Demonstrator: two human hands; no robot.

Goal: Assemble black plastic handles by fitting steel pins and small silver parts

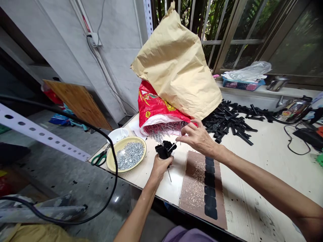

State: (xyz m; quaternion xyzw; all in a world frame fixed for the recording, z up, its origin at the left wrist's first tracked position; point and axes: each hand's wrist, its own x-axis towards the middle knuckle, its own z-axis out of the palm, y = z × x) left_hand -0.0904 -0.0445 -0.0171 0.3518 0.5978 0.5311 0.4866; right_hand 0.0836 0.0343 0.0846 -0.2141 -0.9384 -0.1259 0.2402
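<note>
Several black plastic parts (164, 150) are bunched in my left hand (160, 165), its fingers wrapped round them. A thin metal rod (169, 175) sticks out below that hand. My right hand (195, 136) pinches another thin metal rod (173, 146) whose far end reaches the black parts. Just behind both hands, a red bag (157, 109) lies open with many metal rods (161, 130) spilling from its mouth. To the left, a yellow plate (109, 161) holds a heap of small silvery pieces (131, 155).
Black parts (227, 121) are piled at the back right. A brown board (193, 198) bears a row of black pads (210, 179). Green-handled scissors (99, 159) and a white bowl (118, 135) lie left. A tan sack (179, 64) stands behind; a kettle (292, 111) is far right.
</note>
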